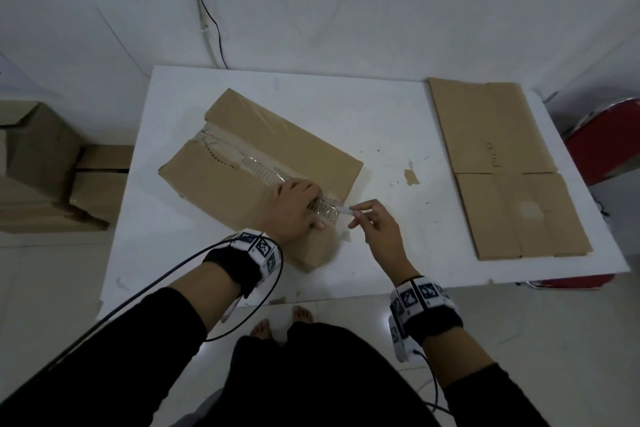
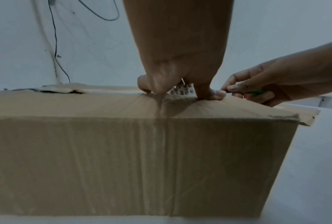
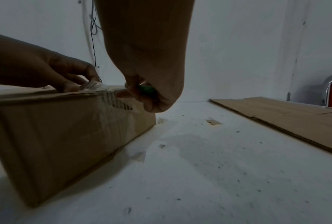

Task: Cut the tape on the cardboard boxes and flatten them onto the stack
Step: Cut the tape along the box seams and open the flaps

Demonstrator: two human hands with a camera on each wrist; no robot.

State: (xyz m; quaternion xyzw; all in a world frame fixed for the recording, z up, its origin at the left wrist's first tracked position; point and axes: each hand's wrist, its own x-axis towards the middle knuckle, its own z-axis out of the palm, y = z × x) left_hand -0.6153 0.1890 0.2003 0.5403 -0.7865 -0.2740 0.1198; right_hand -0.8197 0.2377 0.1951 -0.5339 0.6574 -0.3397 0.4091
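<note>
The white table (image 1: 381, 107) is carrying everything here. The box (image 1: 242, 163) is sitting on its left half, turned at an angle, top flaps taped along the middle seam, and the stack (image 1: 502, 163) of flattened cardboard is lying well apart on the right side. More boxes (image 1: 41, 163) are waiting on the floor to the left.

That box is looking light and hollow. The top panel is dimpling under the fingers, so it is going to give if leaned on hard; the firm edges and corners are the better places to take hold. The clear tape (image 1: 263, 172) is looking thin, wrinkled and clingy, already lifting along the seam.

The left hand (image 1: 294, 208) is bearing down on the near end of the box top, fingers curled and pinching the loose tape at the seam. The right hand (image 1: 375, 224) is closed around a small cutter (image 1: 346, 211), its green handle showing in the wrist views, the pale tip pointing into the tape right beside the left fingers. Close quarters, that: a slip could be reaching the holding hand.
</note>
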